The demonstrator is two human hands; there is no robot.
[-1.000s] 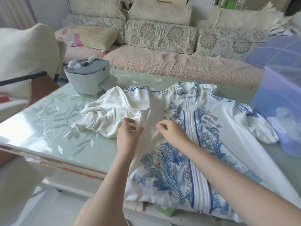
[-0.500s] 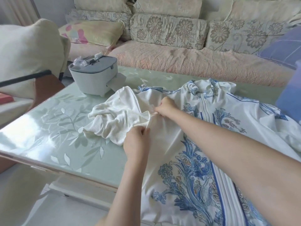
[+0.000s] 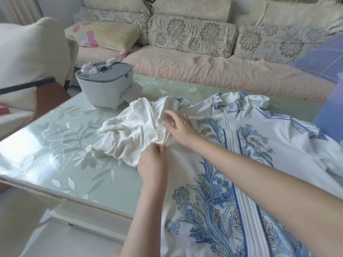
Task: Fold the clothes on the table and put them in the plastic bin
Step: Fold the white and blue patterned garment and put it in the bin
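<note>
Printed garment [image 3: 232, 164] lies spread front-up over the right part of the table [image 3: 55, 145]. Its collar is toward the far edge and its lower part runs over the near edge. Cream top [image 3: 126, 138] sits bunched mid-table, touching the printed garment's left side and overlapping it.

My left hand [image 3: 152, 164] is at that seam between the two, fingers curled, pinching a raised fold of white cloth. The fold runs up as a ridge to my right hand [image 3: 181, 127], just beyond. Right fingers [image 3: 167, 124] lie across the cloth where the two garments meet. The thumb is hidden, so I cannot tell whether this hand grips or only presses.

Plastic bin [image 3: 330, 123], blue and blurred, is at the table's right edge, well apart from both hands. Grey box [image 3: 105, 84] stands near the far left corner.
</note>
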